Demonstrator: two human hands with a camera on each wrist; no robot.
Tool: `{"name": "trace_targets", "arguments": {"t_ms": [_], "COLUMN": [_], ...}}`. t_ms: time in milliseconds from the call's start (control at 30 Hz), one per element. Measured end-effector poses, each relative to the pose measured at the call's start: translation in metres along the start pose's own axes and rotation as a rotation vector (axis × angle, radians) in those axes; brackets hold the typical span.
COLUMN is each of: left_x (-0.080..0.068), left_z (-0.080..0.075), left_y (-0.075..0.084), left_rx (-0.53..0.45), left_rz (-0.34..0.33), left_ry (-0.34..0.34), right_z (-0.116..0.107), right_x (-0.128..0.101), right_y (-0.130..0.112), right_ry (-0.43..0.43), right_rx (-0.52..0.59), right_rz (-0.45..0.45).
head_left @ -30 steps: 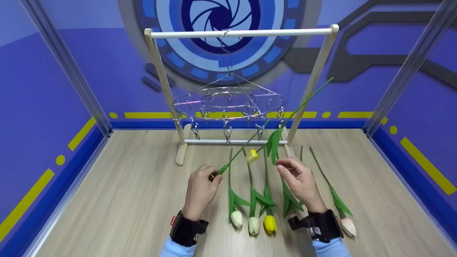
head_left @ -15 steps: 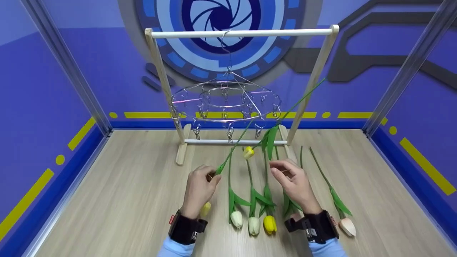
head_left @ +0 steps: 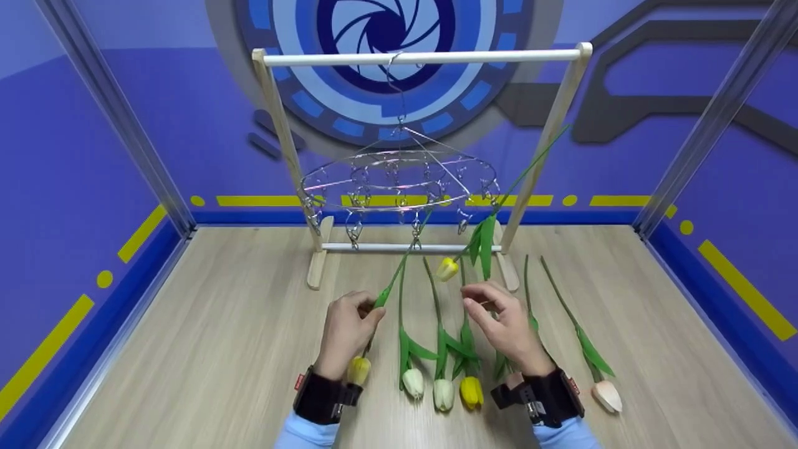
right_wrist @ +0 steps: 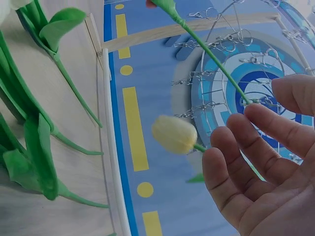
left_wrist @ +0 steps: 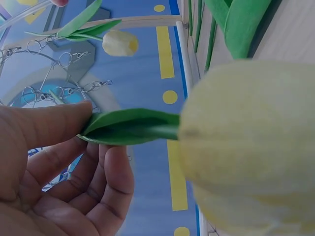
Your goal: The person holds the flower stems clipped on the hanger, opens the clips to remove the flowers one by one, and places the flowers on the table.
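My left hand pinches a yellow tulip by its leaf and stem, between thumb and fingers. The bloom points down toward me; the stem slants up to the front of a round metal clip hanger. In the left wrist view this bloom fills the right side. To the right, my right hand hovers over the table with loosely bent fingers and nothing between them. In the right wrist view its index fingertip overlaps the stem's end. Another pale yellow tulip hangs tilted from a clip at the hanger's right.
The hanger hooks over the white top bar of a wooden stand. Several tulips lie on the table below the stand, among them a white one, a bright yellow one and a pale pink one. Patterned panels enclose the table.
My right hand has moved left. The tulip in my left hand has swung more upright, its stem end going left and its bloom coming into view. The hanger has swayed and turned.
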State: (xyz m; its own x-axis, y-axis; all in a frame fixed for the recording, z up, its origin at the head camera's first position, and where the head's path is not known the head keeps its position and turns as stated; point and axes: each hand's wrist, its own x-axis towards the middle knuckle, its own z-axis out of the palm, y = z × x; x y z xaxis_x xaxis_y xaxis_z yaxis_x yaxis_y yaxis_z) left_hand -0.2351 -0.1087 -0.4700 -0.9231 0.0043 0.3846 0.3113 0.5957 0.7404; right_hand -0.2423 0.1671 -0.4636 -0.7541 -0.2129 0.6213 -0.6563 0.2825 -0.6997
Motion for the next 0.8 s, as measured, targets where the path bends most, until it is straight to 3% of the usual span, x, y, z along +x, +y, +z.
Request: {"name": "trace_targets", "arguments": {"t_ms": [800], "left_x": [-0.001], "left_z": [0.004], "left_y": [-0.015], "left_rx": [-0.029], "left_rz": [-0.123], "left_ry": [-0.041], "right_z": [0.015], "right_x": [-0.005], "right_y": [0.000], "right_ry": [-0.078], "right_rx": [-0.026], "right_rz": [0.020]}}
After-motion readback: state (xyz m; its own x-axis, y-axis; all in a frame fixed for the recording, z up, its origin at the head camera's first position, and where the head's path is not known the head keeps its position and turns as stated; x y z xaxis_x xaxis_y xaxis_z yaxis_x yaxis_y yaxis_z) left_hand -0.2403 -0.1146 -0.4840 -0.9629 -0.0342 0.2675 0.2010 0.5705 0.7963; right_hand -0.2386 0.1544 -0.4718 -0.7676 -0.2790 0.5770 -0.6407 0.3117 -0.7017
